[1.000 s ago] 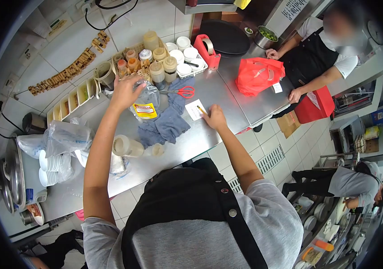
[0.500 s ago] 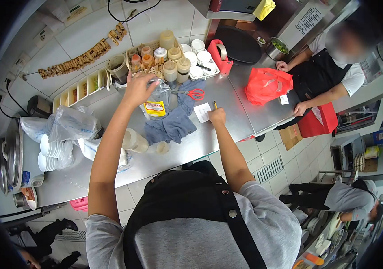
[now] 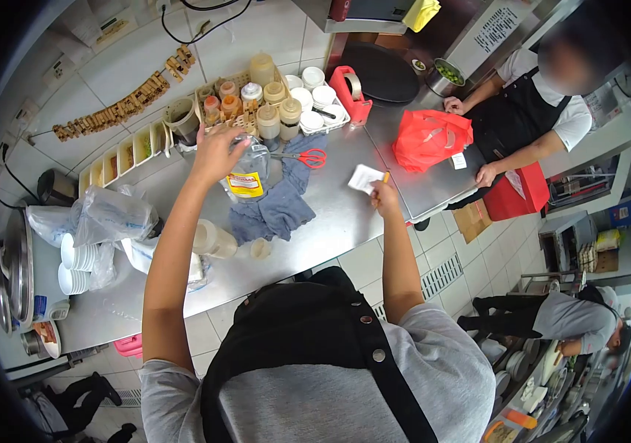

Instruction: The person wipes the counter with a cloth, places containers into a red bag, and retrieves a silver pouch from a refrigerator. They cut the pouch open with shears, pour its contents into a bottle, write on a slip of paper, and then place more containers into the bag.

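Note:
Raised off the counter, a white slip of paper [image 3: 363, 177] is in my right hand [image 3: 384, 198], whose fingers are closed. A yellow pen [image 3: 386, 177] sticks up from the same hand. My left hand [image 3: 218, 155] is bent, fingers apart, beside and partly over a clear plastic bottle [image 3: 247, 181] with a yellow label; whether its fingertips touch the bottle is hidden. Beneath and beside the bottle lies a crumpled blue-grey cloth [image 3: 278, 212]. Red-handled scissors [image 3: 311, 158] rest with their blades on the cloth.
Sauce bottles [image 3: 267, 120], white-lidded tubs [image 3: 314, 96] and a red tape dispenser [image 3: 350, 94] line the wall. At right, a co-worker [image 3: 529, 111] stands by a red bag [image 3: 432, 139]. Stacked white bowls [image 3: 77, 255] and a clear container [image 3: 213, 240] are left.
My right hand has lifted the slip off the counter and moved right with it and the pen. My left hand stays by the bottle. The whole view has shifted slightly.

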`<state>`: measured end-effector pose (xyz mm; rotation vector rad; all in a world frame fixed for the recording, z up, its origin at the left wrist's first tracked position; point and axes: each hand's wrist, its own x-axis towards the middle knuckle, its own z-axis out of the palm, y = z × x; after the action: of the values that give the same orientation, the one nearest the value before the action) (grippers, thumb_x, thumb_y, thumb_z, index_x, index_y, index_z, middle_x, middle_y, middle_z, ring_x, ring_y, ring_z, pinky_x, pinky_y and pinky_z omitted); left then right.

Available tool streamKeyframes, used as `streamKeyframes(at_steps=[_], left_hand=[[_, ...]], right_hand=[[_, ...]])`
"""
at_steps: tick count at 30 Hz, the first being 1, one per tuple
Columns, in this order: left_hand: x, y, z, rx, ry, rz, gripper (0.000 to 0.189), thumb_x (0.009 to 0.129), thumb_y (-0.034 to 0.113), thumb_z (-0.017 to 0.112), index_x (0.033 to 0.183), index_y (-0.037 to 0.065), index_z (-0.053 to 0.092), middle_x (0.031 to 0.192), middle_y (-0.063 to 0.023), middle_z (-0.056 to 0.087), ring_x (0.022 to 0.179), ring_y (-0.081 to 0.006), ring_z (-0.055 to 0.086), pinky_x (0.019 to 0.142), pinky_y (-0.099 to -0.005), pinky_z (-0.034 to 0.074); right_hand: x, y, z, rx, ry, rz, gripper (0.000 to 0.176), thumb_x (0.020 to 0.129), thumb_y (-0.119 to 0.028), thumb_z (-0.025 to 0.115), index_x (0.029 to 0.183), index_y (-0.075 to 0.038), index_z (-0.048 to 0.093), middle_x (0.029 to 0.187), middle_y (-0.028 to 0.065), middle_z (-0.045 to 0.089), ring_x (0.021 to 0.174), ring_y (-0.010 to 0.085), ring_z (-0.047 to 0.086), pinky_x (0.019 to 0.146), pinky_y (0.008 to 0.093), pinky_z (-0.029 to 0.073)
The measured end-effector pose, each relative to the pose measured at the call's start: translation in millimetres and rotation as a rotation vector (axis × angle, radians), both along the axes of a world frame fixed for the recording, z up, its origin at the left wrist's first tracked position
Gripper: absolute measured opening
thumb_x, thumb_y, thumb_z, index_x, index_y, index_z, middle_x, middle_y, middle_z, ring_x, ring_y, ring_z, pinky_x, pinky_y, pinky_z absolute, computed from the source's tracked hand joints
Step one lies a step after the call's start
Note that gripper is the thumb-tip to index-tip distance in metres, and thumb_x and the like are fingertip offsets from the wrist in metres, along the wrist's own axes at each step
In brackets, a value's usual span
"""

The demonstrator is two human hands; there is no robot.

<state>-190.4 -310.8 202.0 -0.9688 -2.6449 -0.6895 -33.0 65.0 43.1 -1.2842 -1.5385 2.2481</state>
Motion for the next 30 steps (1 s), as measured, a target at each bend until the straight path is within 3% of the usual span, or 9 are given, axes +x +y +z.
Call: streamKeyframes(at_steps=[6,10,12,13,14,18,20,25,30], left_hand=[[0,4,3,-0.024,0.006,-0.021,0.029,0.084,0.032,0.058,0.102,0.009,0.062,0.099,-0.0073,0.065,0.103,-0.0263,0.055,0.103,-0.0537,0.020],[-1,2,1,-0.017,0.023,-0.030,0.028,0.084,0.032,0.058,0.100,0.009,0.062,0.096,-0.0097,0.065,0.099,-0.0279,0.056,0.102,-0.0531,0.022],[2,3,3,0.000,0.031,-0.024,0.027,0.084,0.032,0.058,0.100,0.010,0.063,0.094,-0.0105,0.065,0.098,-0.0282,0.056,0.102,-0.0535,0.023],[2,3,4,0.003,0.034,-0.035,0.027,0.085,0.032,0.058,0.099,0.010,0.063,0.095,-0.0109,0.064,0.098,-0.0288,0.056,0.101,-0.0537,0.024],[3,3,4,0.003,0.034,-0.045,0.027,0.085,0.032,0.058,0.099,0.010,0.063,0.095,-0.0109,0.064,0.098,-0.0288,0.056,0.101,-0.0537,0.024],[3,3,4,0.009,0.021,-0.030,0.026,0.085,0.031,0.058,0.099,0.009,0.063,0.098,-0.0114,0.064,0.098,-0.0292,0.056,0.101,-0.0537,0.024],[2,3,3,0.006,0.013,-0.036,0.026,0.085,0.031,0.058,0.099,0.009,0.063,0.098,-0.0112,0.064,0.098,-0.0292,0.056,0.101,-0.0536,0.024],[2,4,1,0.028,0.036,-0.038,0.026,0.085,0.029,0.058,0.098,0.008,0.063,0.097,-0.0093,0.064,0.097,-0.0282,0.056,0.102,-0.0524,0.023],[3,5,-1,0.043,0.046,-0.043,0.024,0.085,0.028,0.058,0.098,0.008,0.063,0.096,-0.0086,0.064,0.096,-0.0270,0.055,0.103,-0.0508,0.022]], right_hand=[[35,27,-18,-0.074,-0.092,-0.402,0.028,0.078,-0.026,0.070,0.077,-0.009,0.048,0.054,-0.0013,0.039,0.041,0.0093,0.037,0.033,0.0222,0.025],[58,39,-51,0.344,-0.383,-0.394,0.037,0.076,-0.036,0.070,0.082,-0.002,0.055,0.061,0.0026,0.048,0.042,0.0139,0.042,0.033,0.0278,0.031],[68,46,-66,0.589,-0.573,-0.340,0.045,0.075,-0.036,0.070,0.092,0.003,0.058,0.077,0.0179,0.064,0.058,0.0315,0.062,0.053,0.0428,0.047],[75,43,-76,0.920,-0.554,-0.393,0.035,0.077,-0.030,0.066,0.096,-0.002,0.059,0.080,0.0202,0.064,0.067,0.0371,0.062,0.062,0.0452,0.048],[80,33,-65,0.918,-0.559,-0.402,0.035,0.077,-0.030,0.066,0.096,-0.002,0.059,0.080,0.0202,0.064,0.067,0.0371,0.062,0.062,0.0452,0.048],[98,1,-30,1.207,-0.416,-0.256,0.019,0.082,-0.022,0.059,0.097,-0.013,0.063,0.080,0.0169,0.064,0.073,0.0347,0.063,0.064,0.0413,0.050],[110,-2,-48,1.479,-0.245,0.104,0.024,0.081,-0.022,0.059,0.104,-0.018,0.064,0.082,0.0132,0.065,0.073,0.0325,0.063,0.064,0.0409,0.051],[119,-7,-58,1.594,-0.247,0.144,0.026,0.083,-0.026,0.058,0.106,-0.016,0.066,0.074,0.0098,0.063,0.060,0.0283,0.062,0.054,0.0389,0.050],[120,-10,-53,1.519,-0.333,0.209,0.029,0.083,-0.023,0.058,0.110,-0.017,0.064,0.081,0.0107,0.064,0.068,0.0294,0.063,0.059,0.0393,0.051]])
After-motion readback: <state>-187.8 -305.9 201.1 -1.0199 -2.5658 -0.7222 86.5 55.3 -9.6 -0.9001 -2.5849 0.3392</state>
